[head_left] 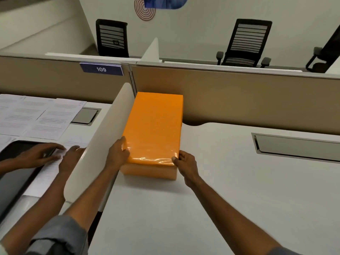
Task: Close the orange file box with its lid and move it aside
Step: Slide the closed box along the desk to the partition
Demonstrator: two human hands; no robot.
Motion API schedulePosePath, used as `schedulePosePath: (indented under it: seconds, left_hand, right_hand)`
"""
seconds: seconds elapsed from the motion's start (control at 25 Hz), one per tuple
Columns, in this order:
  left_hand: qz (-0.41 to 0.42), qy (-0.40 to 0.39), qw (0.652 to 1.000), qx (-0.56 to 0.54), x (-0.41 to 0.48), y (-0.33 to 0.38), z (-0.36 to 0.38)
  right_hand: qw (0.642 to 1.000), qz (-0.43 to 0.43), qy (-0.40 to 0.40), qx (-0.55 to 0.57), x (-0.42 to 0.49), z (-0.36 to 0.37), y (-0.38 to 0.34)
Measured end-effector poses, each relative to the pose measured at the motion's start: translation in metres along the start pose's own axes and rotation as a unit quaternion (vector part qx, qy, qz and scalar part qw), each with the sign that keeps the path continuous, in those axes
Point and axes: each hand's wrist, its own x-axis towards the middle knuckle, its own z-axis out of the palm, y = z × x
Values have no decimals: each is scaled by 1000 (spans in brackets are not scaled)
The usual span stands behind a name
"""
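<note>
The orange file box [150, 172] lies lengthwise on the white desk [220, 190], its left side against a white divider panel [103, 137]. The glossy orange lid [154, 124] sits on top and covers the box; only a strip of the box's near wall shows below it. My left hand [118, 153] grips the lid's near-left corner, thumb on top. My right hand [185, 165] pinches the near-right corner, fingers down the side. What is inside the box is hidden.
Beyond the divider, another person's two hands [55, 155] rest on printed sheets [36, 116] and a dark tablet [16, 172]. A tan partition [239, 96] runs behind the box. A metal cable hatch [298, 146] sits at the right. Black office chairs [246, 43] stand beyond.
</note>
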Motion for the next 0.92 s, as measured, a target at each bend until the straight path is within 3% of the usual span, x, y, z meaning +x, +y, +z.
schedulePosePath:
  seconds: [0.12, 0.2, 0.28, 0.36, 0.44, 0.6, 0.76, 0.92]
  left_hand:
    - [119, 76, 984, 109, -6, -13, 22]
    - [170, 77, 973, 134, -5, -19, 31]
    - [177, 68, 969, 159, -3, -26, 38]
    - [176, 78, 962, 193, 4, -29, 37]
    - [209, 80, 952, 207, 10, -27, 34]
    - [262, 36, 952, 156, 18, -19, 31]
    - [219, -24, 941, 259, 16, -15, 31]
    - [219, 2, 940, 263, 2, 1, 33]
  right_hand:
    - [993, -69, -12, -90, 10, 17, 3]
    - [969, -156, -21, -193, 13, 26, 8]
    - [919, -230, -42, -319, 20, 37, 14]
    - [838, -268, -71, -469, 28, 51, 21]
    - [796, -282, -78, -530, 33, 62, 24]
    - [784, -281, -63, -550, 35, 70, 30]
    - [774, -288, -60, -560, 34, 71, 29]
    - [796, -299, -14, -526, 25, 50, 30]
